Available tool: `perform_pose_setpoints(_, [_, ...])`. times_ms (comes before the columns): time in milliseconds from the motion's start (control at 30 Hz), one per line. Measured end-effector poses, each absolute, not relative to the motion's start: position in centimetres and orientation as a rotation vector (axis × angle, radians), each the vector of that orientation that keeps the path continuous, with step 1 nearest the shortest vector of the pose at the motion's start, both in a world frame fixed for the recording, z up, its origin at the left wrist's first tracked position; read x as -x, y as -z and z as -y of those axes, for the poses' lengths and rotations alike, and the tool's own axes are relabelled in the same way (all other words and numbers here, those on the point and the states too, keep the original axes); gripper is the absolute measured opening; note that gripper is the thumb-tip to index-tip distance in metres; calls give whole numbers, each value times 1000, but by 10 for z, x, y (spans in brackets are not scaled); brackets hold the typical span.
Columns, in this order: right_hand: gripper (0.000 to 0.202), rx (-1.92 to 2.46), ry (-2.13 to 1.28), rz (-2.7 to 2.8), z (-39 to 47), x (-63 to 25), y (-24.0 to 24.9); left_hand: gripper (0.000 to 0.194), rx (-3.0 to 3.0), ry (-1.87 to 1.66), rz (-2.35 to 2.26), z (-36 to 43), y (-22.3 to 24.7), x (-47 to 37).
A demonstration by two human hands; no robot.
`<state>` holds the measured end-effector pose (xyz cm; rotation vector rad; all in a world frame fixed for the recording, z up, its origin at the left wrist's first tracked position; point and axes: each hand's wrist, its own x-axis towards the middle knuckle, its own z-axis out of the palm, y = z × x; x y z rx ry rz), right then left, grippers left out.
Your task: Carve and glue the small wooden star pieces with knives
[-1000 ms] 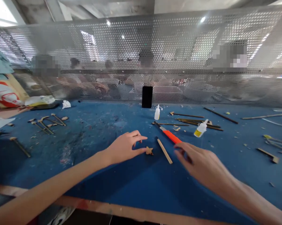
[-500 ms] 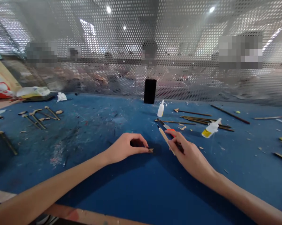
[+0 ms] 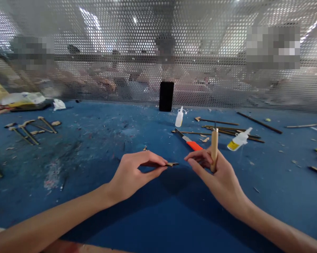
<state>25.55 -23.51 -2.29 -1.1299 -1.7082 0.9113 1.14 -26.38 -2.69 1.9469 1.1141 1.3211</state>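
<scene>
Near the middle of the blue table, my left hand (image 3: 134, 174) pinches a small brown wooden piece (image 3: 172, 164) between thumb and fingertips. My right hand (image 3: 213, 168) is a short way to the right, its thumb and index finger reaching toward the piece without touching it. A wooden-handled tool (image 3: 214, 149) stands upright in that hand, held against the palm, with its thin metal tip pointing up. Just behind the right fingers lies a cutter with an orange handle (image 3: 194, 145), its blade pointing away to the left.
A white glue bottle (image 3: 179, 117) stands before a black phone (image 3: 166, 96) propped against the mesh screen (image 3: 121, 75). Another bottle (image 3: 239, 140) lies tilted by several thin sticks (image 3: 232, 131) on the right. Small wooden assemblies (image 3: 29, 133) lie at the left.
My right hand has turned the wooden-handled tool from slanting forward to upright and brought its thumb and index finger forward. The brown piece in my left hand shows more of its length. The view has shifted slightly.
</scene>
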Motion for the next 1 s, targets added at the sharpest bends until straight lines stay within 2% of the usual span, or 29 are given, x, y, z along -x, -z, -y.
perform_pose_setpoints(233, [5, 1098, -703, 1884, 245, -253, 24, 8, -2170, -1362, -1046, 264, 25, -9])
perform_pose_setpoints(400, [15, 1065, -565, 1958, 248, -258, 31, 12, -2212, -1336, -1003, 266, 26, -10])
perform_pose_setpoints(733, [3, 1038, -423, 2062, 249, -259, 28, 5, -2109, -1280, -1070, 268, 23, -14])
perform_pose_setpoints(900, [9, 978, -464, 2079, 250, -260, 27, 7, -1972, -1271, -1089, 269, 22, -16])
perform_pose_setpoints(1000, [5, 1004, -454, 2085, 250, -259, 24, 8, -1930, -1262, -1083, 270, 22, -17])
